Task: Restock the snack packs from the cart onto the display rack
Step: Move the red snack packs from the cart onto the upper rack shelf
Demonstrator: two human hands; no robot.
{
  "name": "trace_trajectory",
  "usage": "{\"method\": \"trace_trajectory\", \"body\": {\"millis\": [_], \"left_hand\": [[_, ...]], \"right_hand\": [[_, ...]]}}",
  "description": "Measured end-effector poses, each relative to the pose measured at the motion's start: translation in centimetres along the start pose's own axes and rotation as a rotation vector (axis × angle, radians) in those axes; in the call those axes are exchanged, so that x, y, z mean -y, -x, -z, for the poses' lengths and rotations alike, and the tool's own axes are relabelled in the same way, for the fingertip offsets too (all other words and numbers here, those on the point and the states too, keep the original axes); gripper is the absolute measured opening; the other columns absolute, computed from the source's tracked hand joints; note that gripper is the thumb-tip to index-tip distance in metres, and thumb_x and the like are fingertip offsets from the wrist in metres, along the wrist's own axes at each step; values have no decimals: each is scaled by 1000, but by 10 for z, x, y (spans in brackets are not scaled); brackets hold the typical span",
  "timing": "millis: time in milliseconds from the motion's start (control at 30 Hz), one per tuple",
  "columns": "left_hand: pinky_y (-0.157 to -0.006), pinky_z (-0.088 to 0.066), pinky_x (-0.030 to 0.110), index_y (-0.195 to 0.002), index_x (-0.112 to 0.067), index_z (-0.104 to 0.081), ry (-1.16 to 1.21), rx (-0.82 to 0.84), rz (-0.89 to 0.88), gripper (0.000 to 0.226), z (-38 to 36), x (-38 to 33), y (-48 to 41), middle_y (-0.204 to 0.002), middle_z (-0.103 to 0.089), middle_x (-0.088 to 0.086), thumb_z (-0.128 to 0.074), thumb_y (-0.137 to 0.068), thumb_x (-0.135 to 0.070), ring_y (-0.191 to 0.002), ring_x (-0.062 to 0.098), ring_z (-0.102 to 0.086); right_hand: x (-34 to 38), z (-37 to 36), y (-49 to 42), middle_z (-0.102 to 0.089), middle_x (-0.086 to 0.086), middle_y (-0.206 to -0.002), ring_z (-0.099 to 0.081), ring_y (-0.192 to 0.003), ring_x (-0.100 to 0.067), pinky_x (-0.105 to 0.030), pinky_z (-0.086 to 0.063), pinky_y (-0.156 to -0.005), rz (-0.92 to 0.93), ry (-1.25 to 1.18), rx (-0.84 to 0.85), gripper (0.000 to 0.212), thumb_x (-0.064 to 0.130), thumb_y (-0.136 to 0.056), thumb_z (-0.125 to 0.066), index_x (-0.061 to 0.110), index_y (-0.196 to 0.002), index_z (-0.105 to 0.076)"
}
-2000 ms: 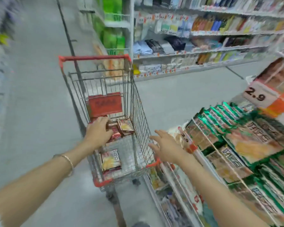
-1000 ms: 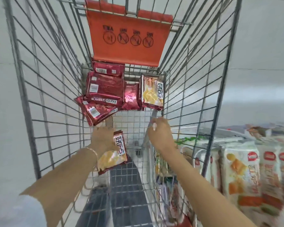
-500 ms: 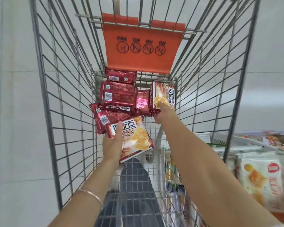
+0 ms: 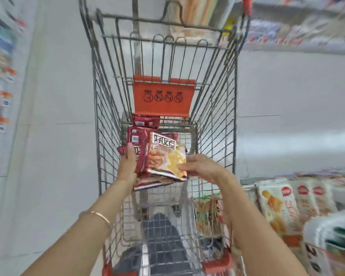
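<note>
A wire shopping cart [image 4: 213,108] stands in front of me with an orange seat flap [image 4: 163,97]. Inside it my two hands hold a small stack of red snack packs [image 4: 163,156], the top one printed with yellow snacks. My left hand [image 4: 127,162] grips the stack's left edge. At the lower right corner of the top pack my right hand [image 4: 199,166] pinches it. More dark red packs [image 4: 145,121] lie at the far end of the basket. The display rack [image 4: 287,208] with white and orange packs is at the lower right.
Blurred store shelves run along the left edge [image 4: 0,86] and the upper right [image 4: 299,30]. Pale floor tiles lie on both sides of the cart. A price tag [image 4: 313,259] hangs on the rack at the bottom right.
My right hand took a pack from the far end of the cart and brought it onto the one in my left hand. Both hands now hold the packs together, raised.
</note>
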State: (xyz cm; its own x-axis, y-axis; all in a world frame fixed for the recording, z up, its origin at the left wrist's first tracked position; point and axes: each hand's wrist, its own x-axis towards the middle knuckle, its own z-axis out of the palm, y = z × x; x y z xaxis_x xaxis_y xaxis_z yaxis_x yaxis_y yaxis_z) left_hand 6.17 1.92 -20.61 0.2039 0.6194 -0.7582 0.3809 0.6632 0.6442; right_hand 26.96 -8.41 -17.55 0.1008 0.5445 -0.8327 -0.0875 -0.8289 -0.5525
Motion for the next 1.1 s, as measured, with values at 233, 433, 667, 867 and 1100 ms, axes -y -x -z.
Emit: {"method": "trace_trajectory", "body": {"millis": [233,433,667,867,1100], "left_hand": [[-121,-13,58,-158,-37,-15,-254,378,-158,124,18,-64,94,-166,-14,4,-31,-56,-106,-151,30,-19],[-116,-27,46,-141,-36,-44,-334,511,-355,88,17,-115,187,-144,-50,-8,-38,-75,-93,-129,19,-51],[-56,-56,24,-106,-18,-65,-328,955,-620,56,-58,-181,352,-80,-77,2,-39,-94,-65,-65,17,-73],[-82,-61,32,-90,-17,-78,-370,1270,-801,94,-146,-217,494,-93,-75,6,-81,-23,-83,-80,18,-69],[-82,-56,30,-89,-21,-71,-627,1496,-1138,69,-263,-210,661,-74,-74,-10,-87,-42,-68,-61,4,-67]], "right_hand": [[37,-10,130,-74,2,-92,-71,-86,-13,-23,-58,-81,197,100,-107,11,5,-95,-63,11,-102,-68],[30,-34,250,-70,1,-116,-66,-108,-16,-43,-45,-110,318,-129,-290,42,30,-87,-76,18,-123,-59],[25,-28,429,-78,-1,-96,-74,-83,-15,-33,-56,-91,630,-534,-479,33,36,-77,-72,16,-103,-68],[-12,-16,604,-77,5,-87,-73,-77,-10,-28,-57,-85,820,-522,-906,14,30,-93,-64,18,-97,-71],[-100,4,755,-77,2,-92,-74,-79,-11,-21,-57,-67,945,-521,-1391,23,28,-89,-71,13,-107,-72]]}}
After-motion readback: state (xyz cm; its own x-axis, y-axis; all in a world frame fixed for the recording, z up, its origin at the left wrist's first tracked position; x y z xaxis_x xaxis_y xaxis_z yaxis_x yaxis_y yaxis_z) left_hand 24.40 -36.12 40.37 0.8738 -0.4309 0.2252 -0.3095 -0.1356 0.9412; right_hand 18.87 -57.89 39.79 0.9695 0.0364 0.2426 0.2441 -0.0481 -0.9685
